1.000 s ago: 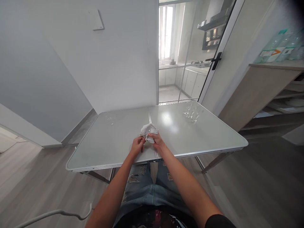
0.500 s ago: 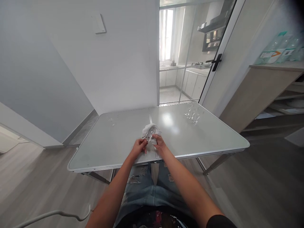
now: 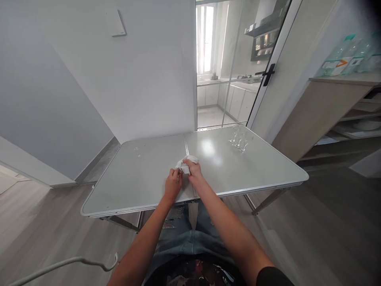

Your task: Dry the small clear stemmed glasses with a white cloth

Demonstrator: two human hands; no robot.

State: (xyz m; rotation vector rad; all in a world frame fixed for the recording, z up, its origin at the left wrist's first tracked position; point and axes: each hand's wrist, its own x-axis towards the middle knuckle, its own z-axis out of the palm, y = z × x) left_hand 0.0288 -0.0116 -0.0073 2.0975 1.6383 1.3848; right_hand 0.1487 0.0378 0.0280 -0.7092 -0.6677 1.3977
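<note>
Partly hidden, white cloth, both hands' grip

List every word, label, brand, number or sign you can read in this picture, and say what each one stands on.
No text can be read.
Package on the cabinet top: orange and green label, print too blurred to read.
Plate on the wall: blank.
Items on the kitchen shelf: too small to tell.
White cloth held by the left hand and right hand: no print visible.
Glasses on the table: no markings visible.

Bright daylight from window; glare on table; edges wide-angle warped.
</note>
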